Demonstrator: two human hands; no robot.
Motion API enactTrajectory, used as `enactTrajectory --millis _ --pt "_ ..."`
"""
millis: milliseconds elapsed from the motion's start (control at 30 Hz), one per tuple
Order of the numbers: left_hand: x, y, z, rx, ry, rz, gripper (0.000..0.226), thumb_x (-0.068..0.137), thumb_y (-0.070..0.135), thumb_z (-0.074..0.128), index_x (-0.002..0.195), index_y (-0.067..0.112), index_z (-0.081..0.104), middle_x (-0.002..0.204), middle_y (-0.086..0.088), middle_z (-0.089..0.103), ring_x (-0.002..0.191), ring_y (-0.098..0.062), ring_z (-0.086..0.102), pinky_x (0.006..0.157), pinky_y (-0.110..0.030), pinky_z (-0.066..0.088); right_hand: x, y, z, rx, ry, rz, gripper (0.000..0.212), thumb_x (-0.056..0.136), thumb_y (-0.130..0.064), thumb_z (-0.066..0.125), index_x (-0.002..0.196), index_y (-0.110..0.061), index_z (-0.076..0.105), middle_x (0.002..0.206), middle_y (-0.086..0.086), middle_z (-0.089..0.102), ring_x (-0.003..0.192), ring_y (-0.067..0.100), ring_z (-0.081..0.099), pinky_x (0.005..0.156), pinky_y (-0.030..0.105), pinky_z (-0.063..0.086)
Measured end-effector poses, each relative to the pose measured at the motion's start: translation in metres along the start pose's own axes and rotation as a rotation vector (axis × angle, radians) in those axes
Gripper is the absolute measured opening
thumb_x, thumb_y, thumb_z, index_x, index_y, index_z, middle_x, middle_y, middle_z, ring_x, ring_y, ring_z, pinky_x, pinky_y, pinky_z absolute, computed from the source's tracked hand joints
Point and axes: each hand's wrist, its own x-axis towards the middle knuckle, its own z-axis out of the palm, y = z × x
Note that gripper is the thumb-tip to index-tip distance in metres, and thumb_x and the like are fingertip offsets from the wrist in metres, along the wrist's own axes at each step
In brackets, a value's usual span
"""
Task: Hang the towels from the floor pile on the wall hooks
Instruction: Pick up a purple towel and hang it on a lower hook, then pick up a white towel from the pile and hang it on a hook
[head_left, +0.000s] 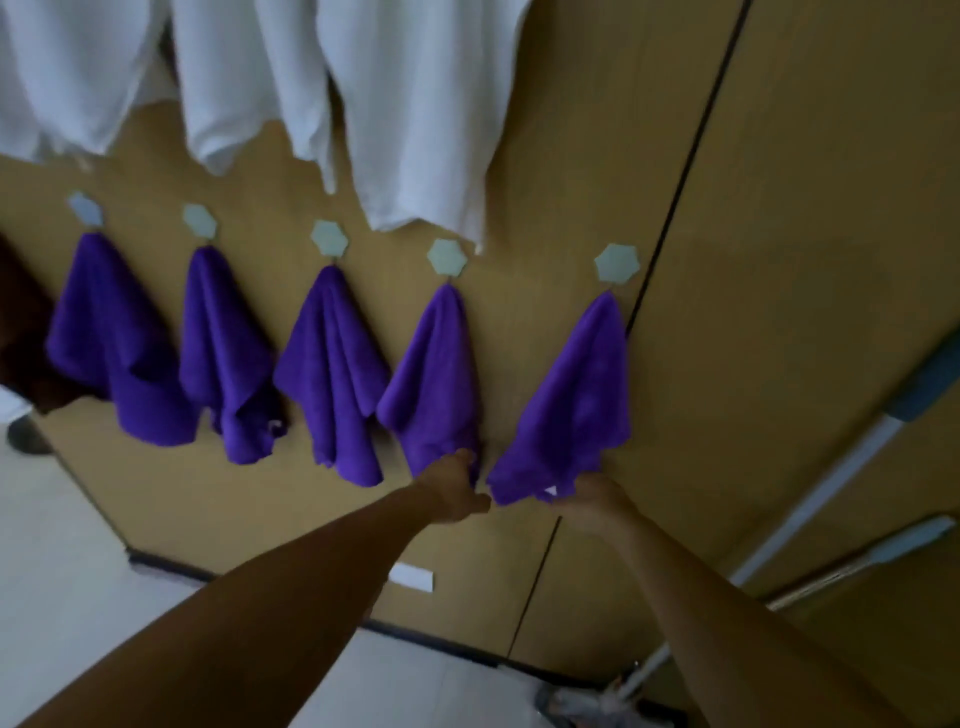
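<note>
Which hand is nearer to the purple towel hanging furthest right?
Right. The right hand touches the bottom edge of the rightmost towel; the left hand is off to its left, at the bottom of the neighbouring towel.

Both bare forearms reach forward and up from the bottom edge of the view, converging toward each other. The left hand (457, 483) is raised with its thumb pointing right; its fingertips are blurred against cloth. The right hand (597, 499) sits level with it, just beside it, palm turned upward at the hem of a hanging purple terry towel (576, 405), its fingers hidden behind the cloth.
</note>
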Motion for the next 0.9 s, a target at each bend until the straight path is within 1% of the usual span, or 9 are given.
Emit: enactTrajectory --millis 67,133,167,267,300,433,567,633,900 --pt "-0.026 -0.03 -0.008 0.017 0.017 -0.041 0.081 0.082 0.038 0.07 0.147 0.01 0.029 0.145 -0.013 0.042 0.13 -0.027 0.044 0.101 -0.027 0.036 -0.009 -0.019 0.021 -0.009 -0.016 -0.022 0.037 0.085 -0.036 0.068 0.11 -0.01 0.061 0.111 0.01 0.064 0.107 0.027 0.062 0.077 0.027 0.043" --pt "-0.058 -0.063 -0.019 0.015 0.051 -0.108 0.082 0.083 0.041 0.067 0.148 0.012 0.027 0.145 -0.014 0.042 0.13 -0.029 0.044 0.102 -0.03 0.037 -0.017 -0.045 0.046 -0.116 -0.016 -0.13 0.029 0.088 -0.038 0.066 0.1 -0.013 0.058 0.099 0.008 0.062 0.103 0.025 0.061 0.072 0.026 0.038" --pt "-0.076 -0.082 -0.025 0.015 0.074 -0.141 0.081 0.083 0.041 0.067 0.148 0.012 0.027 0.144 -0.015 0.042 0.129 -0.03 0.044 0.102 -0.032 0.037 -0.025 -0.062 0.06 -0.171 -0.014 -0.184 0.028 0.089 -0.039 0.064 0.1 -0.014 0.058 0.099 0.008 0.062 0.105 0.025 0.06 0.072 0.027 0.039" --pt "-0.144 -0.141 -0.044 0.024 0.13 -0.252 0.08 0.083 0.042 0.065 0.148 0.013 0.027 0.146 -0.015 0.039 0.131 -0.033 0.041 0.105 -0.037 0.037 -0.054 -0.112 0.109 -0.255 -0.039 -0.315 0.053 0.089 -0.04 0.062 0.129 -0.007 0.052 0.132 0.016 0.056 0.124 0.029 0.052 0.094 0.03 0.042" --pt "-0.17 -0.162 -0.049 0.022 0.143 -0.296 0.08 0.084 0.043 0.064 0.148 0.014 0.027 0.147 -0.015 0.038 0.131 -0.033 0.041 0.106 -0.039 0.037 -0.068 -0.129 0.126 -0.272 -0.061 -0.356 0.057 0.089 -0.04 0.061 0.133 -0.006 0.049 0.137 0.017 0.052 0.126 0.029 0.05 0.098 0.03 0.041" --pt "-0.288 -0.239 -0.065 -0.008 0.202 -0.478 0.081 0.085 0.048 0.061 0.149 0.014 0.025 0.149 -0.014 0.036 0.133 -0.032 0.038 0.108 -0.045 0.037 -0.136 -0.196 0.206 -0.337 -0.189 -0.49 0.063 0.087 -0.043 0.058 0.138 -0.01 0.044 0.141 0.016 0.045 0.127 0.031 0.048 0.103 0.034 0.042" --pt "-0.416 -0.306 -0.075 -0.035 0.297 -0.666 0.078 0.087 0.048 0.058 0.149 0.015 0.024 0.15 -0.012 0.034 0.134 -0.032 0.036 0.108 -0.047 0.036 -0.215 -0.26 0.293 -0.402 -0.312 -0.674 0.06 0.088 -0.043 0.057 0.137 -0.01 0.045 0.141 0.017 0.044 0.125 0.033 0.049 0.1 0.033 0.04" --pt "-0.474 -0.336 -0.075 -0.063 0.329 -0.77 0.077 0.087 0.047 0.057 0.15 0.016 0.023 0.151 -0.011 0.032 0.136 -0.032 0.034 0.108 -0.048 0.035 -0.254 -0.287 0.334 -0.422 -0.387 -0.757 0.066 0.088 -0.046 0.058 0.142 -0.012 0.041 0.146 0.014 0.04 0.13 0.031 0.044 0.104 0.033 0.037" --pt "-0.649 -0.418 -0.031 -0.243 0.413 -1.142 0.076 0.087 0.045 0.058 0.149 0.016 0.024 0.151 -0.011 0.033 0.136 -0.032 0.034 0.108 -0.048 0.036 -0.372 -0.353 0.487 -0.572 -0.672 -1.038 0.068 0.089 -0.048 0.059 0.146 -0.019 0.037 0.152 0.005 0.033 0.134 0.027 0.041 0.106 0.036 0.036"
